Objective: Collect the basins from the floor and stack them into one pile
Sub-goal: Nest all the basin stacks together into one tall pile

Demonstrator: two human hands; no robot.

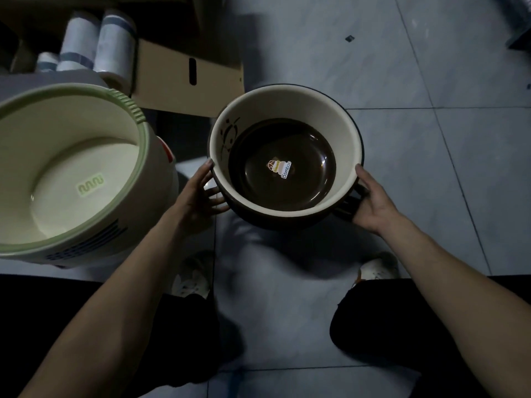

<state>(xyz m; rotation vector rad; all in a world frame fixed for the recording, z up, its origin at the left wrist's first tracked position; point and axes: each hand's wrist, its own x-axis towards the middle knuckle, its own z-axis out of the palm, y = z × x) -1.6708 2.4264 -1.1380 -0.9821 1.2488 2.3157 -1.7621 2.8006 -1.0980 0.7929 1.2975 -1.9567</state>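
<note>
Step in hand: carrying. The left hand (201,191) and right hand (370,202) grip opposite sides of the brown basin (287,185), fingers curled under its rim, apparently clear of the floor (402,168). Likely next move: shift it left and lower it squarely into the green-rimmed basin (71,156).

Our left arm (120,282) and right arm (448,271), both bare, stretch forward and down. Our left hand (201,193) grips the basin (342,133) at its left side, thumb on the rim, fingers curled beneath. Our right hand (370,205) grips the opposite side, thumb up at the rim, fingers wrapped under and mostly hidden.
</note>
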